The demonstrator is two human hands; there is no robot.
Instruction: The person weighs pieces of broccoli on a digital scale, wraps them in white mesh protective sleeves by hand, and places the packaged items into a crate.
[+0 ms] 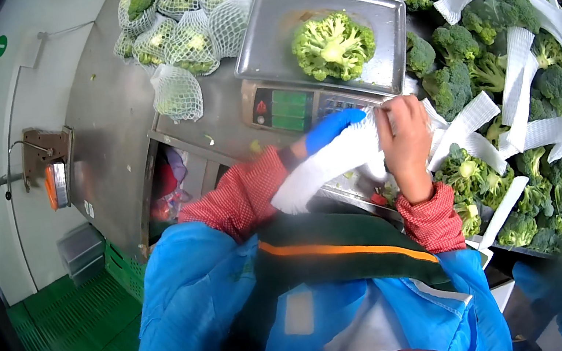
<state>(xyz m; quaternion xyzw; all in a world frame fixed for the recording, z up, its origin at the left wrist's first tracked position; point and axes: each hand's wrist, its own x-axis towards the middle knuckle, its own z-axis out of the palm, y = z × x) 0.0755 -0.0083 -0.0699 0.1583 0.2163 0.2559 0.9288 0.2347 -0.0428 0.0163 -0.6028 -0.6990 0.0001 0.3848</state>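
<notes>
A white foam net sleeve [327, 164] is held by both hands: blue-gloved left hand [331, 128] half hidden, bare right hand [405, 140] closed on it.

Light: bright, even, from overhead
Glare: soft sheen on the steel scale pan [271, 25]
Shadows: faint
Edges: strong fisheye bending, black corners
Focus: slight blur throughout

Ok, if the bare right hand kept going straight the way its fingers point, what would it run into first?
The right hand, gripping the white foam net sleeve, points up the picture toward the scale. It would probably meet the steel weighing tray holding a broccoli head first, though depth is hard to judge.
</notes>
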